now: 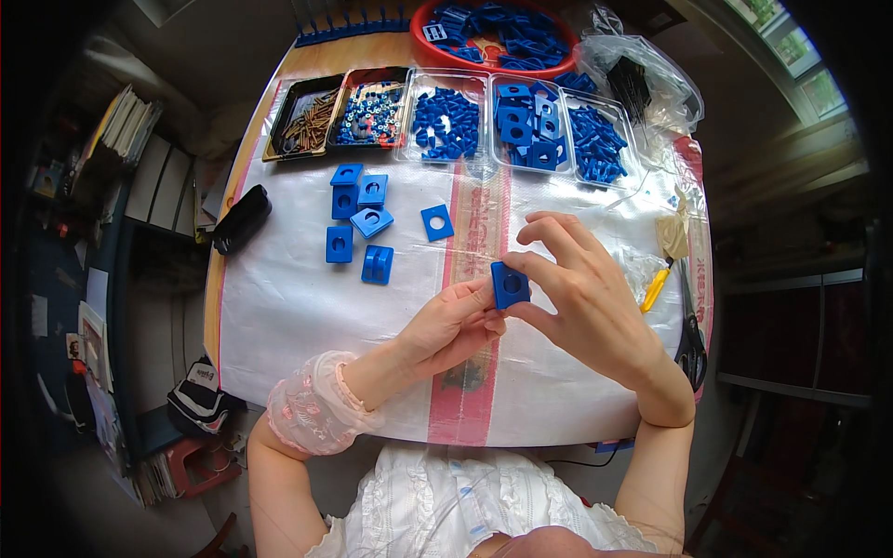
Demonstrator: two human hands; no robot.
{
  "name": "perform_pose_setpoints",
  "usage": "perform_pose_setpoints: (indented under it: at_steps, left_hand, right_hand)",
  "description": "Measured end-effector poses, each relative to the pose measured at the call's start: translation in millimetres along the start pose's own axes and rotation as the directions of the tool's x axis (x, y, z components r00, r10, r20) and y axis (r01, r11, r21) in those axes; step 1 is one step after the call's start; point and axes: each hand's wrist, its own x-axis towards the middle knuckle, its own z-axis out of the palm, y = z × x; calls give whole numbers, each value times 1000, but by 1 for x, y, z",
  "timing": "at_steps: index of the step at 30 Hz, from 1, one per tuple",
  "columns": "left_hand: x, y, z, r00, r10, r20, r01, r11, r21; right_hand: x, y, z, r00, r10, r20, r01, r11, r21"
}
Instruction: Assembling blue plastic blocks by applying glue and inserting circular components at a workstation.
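White woven sheeting (298, 307) with a red stripe covers our round wooden worktable, seen from above. At its middle we hold a small blue plastic block (510, 285) with a round hole in its face, lifted just clear of the sheet. Our right hand (581, 298) pinches it from the right side, thumb and forefinger closed on its edges, the other fingers fanned above. Our left hand (451, 325) comes in from the left with its fingertips closed against the block's lower left corner, so both hands meet on the one piece (a grip that keeps the holed face turned up toward us, it seems).

Up and to the left, six like blue pieces (358, 219) lie loose on the sheet, and a single flat square plate (436, 222) sits a little apart from them, all within easy reach of the left hand. Along the far edge a row of trays is sorted by kind: a dark tray of brownish screws (302, 121), one of small metal nuts (372, 112), then three clear trays of blue parts (521, 126). Behind them stands a red basin (493, 37) heaped with more blue pieces, beside a clear plastic bag (642, 84). At the right edge lie a yellow-handled tool (656, 288) and black scissors (690, 339); a black case (242, 219) rests at the left rim.
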Motion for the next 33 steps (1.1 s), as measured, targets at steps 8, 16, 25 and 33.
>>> perform_pose_setpoints:
  at_steps: [8, 16, 25, 33]
  left_hand:
    - [-1, 2, 10, 999, 9, -36, -10, 1000, -19]
    - [0, 0, 1, 1000, 4, -3, -4, 1000, -9]
    - [-1, 0, -1, 1000, 0, 24, 0, 1000, 3]
    - [0, 1, 1, 1000, -2, 21, 2, 1000, 7]
  right_hand:
    - [-1, 0, -1, 1000, 2, 8, -2, 1000, 5]
    - [0, 0, -1, 1000, -6, 7, 6, 1000, -3]
    - [0, -1, -1, 1000, -4, -2, 4, 1000, 1]
    - [-1, 0, 0, 1000, -9, -5, 9, 1000, 2]
